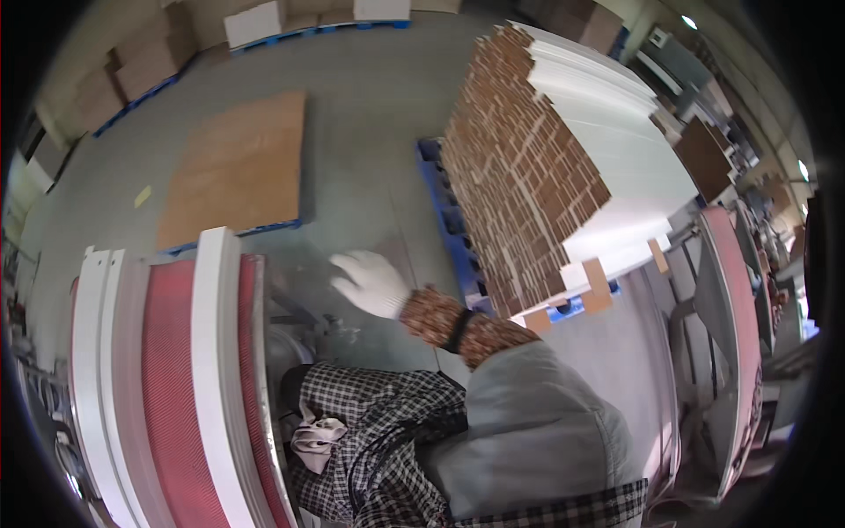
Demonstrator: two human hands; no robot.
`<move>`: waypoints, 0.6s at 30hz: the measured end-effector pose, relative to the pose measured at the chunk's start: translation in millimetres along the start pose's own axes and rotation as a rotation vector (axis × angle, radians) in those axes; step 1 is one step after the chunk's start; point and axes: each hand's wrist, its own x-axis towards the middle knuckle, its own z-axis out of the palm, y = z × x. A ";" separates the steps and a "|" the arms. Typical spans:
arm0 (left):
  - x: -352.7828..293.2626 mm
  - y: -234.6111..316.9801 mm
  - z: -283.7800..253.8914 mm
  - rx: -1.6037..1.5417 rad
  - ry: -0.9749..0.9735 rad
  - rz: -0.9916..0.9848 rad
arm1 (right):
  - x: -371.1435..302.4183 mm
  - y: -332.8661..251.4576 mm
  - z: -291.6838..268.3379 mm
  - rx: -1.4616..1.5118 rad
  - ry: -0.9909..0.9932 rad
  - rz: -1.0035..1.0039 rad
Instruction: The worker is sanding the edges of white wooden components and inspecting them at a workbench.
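Note:
My right hand (370,283), in a white glove, reaches out over the grey floor with its fingers stretched out and apart. Nothing is in it. A brown knit cuff and a grey sleeve cover that arm. To the hand's left runs a red textured conveyor belt (167,352), with long white flat-edged pieces (220,378) lying along it. On the hand's right rises a tall stack of brown cardboard sheets (528,167) with white faces, apart from the fingers. A black-and-white checked apron (378,405) covers my body. My left hand is out of sight.
The stack rests on a blue pallet (440,198). A brown sheet (238,167) covers another low blue pallet at the far left. Behind stand boxes (154,62) on pallets. A second red belt (735,299) with a metal frame stands at the right.

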 end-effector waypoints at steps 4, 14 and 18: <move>-16.7 56.5 12.1 0.026 -0.055 0.144 | -177.7 120.8 -72.4 -0.254 0.302 0.396; -107.0 123.4 47.9 -0.150 -1.139 0.464 | -295.1 273.9 -231.7 -0.808 0.652 1.241; -139.7 144.7 69.7 -0.319 -1.269 0.595 | -275.2 289.2 -241.7 -0.768 0.447 1.287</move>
